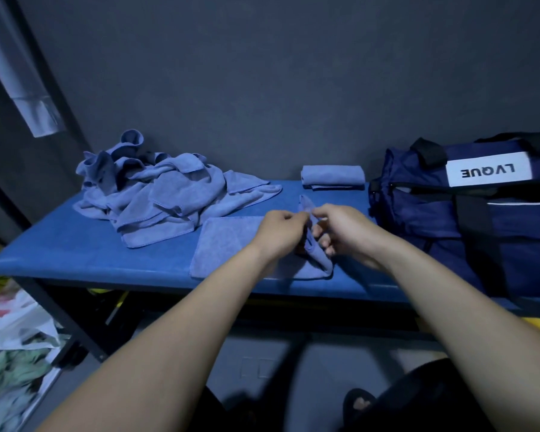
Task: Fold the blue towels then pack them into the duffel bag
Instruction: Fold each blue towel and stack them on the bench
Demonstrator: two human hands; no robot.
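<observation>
As both hands worked at mid-bench:
Left hand (280, 226): pinched towel edge.
Right hand (340, 229): pinched same edge.
Towel (228, 247): soft, light, limp; best taken by corners.

Both forearms extend forward, bare, converging at centre. Left hand (281, 232): fingers curled, knuckles up, pinching cloth. Right hand (340, 230): thumb and forefinger pinching the same fold (lower fingers loosely curled beneath). Hands nearly touching.

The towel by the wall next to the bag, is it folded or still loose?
Folded. The towel lies as a neat, flat rectangle with stacked layers at its front edge, apart from the crumpled pile, beside the bag, not in it.
</observation>
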